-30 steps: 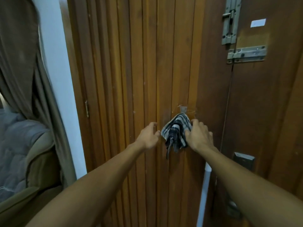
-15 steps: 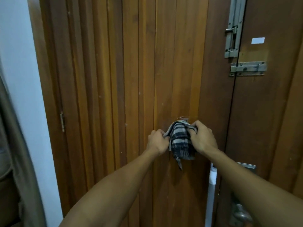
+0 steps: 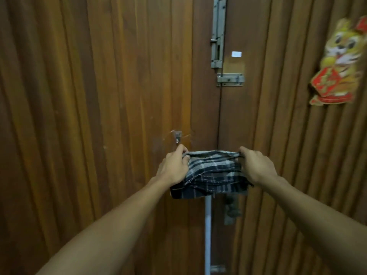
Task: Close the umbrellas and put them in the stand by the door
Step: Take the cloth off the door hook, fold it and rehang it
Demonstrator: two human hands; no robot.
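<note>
Since half a second ago, both hands have pulled the checked cloth point(image 3: 213, 171) off the hook point(image 3: 178, 138) and stretched it wide. Left hand point(image 3: 174, 167) and right hand point(image 3: 258, 167) each have a grip pinched shut on its upper edge, probably clearing it aside. No umbrella or stand shows near either grip.

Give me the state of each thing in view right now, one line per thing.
Plaid cloth: off the hook, stretched between both hands.
Left hand: gripping the cloth's left end.
Right hand: gripping the cloth's right end.
Hook: on the door, nothing hanging from it.
Vertical bolt: mounted at the door seam; cannot tell if engaged.
Horizontal latch: spans the seam.
Tiger decoration: stuck to the right door.
Umbrellas, stand: not in view.
</note>
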